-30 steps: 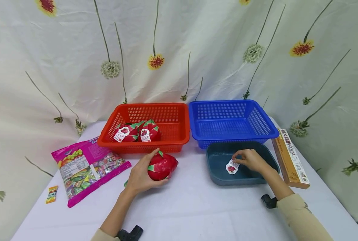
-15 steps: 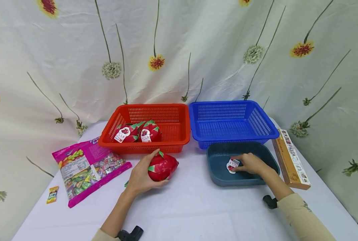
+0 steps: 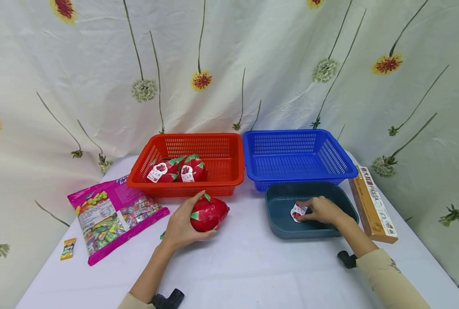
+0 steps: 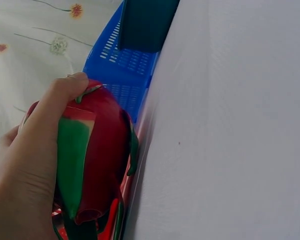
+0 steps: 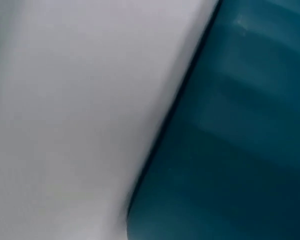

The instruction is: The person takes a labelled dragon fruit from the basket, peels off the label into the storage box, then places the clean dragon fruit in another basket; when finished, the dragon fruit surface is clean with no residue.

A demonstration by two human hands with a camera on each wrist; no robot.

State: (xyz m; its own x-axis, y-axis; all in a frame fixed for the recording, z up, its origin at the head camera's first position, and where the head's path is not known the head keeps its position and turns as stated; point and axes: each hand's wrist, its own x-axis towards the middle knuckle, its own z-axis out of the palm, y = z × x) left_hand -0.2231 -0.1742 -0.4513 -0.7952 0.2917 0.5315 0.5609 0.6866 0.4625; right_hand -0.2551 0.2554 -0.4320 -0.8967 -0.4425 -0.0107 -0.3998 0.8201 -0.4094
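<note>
My left hand [image 3: 184, 225] grips a red dragon fruit with green scales [image 3: 209, 213], just in front of the red basket [image 3: 223, 189]. In the left wrist view, the thumb lies along the glossy dragon fruit [image 4: 107, 145]. Inside the dark teal tray [image 3: 287, 232], my right hand [image 3: 322, 211] has thumb and forefinger at opposite edges of a small white label with a dragon fruit picture [image 3: 298, 212]. Only the teal tray [image 5: 240, 140] and white cloth show in the right wrist view. Two labelled dragon fruits [image 3: 192, 168] lie in the red basket.
A blue basket [image 3: 299, 175] stands beside the red one, behind the tray. At right lies a pasta box [image 3: 372, 204]. A pink candy bag [image 3: 115, 214] and a small yellow wrapped candy [image 3: 68, 249] are at left. A flowered curtain hangs behind.
My right hand's thumb and forefinger have spread from the label's upper edge to span it. The label has turned slightly in the tray. My left hand and its dragon fruit have stayed put.
</note>
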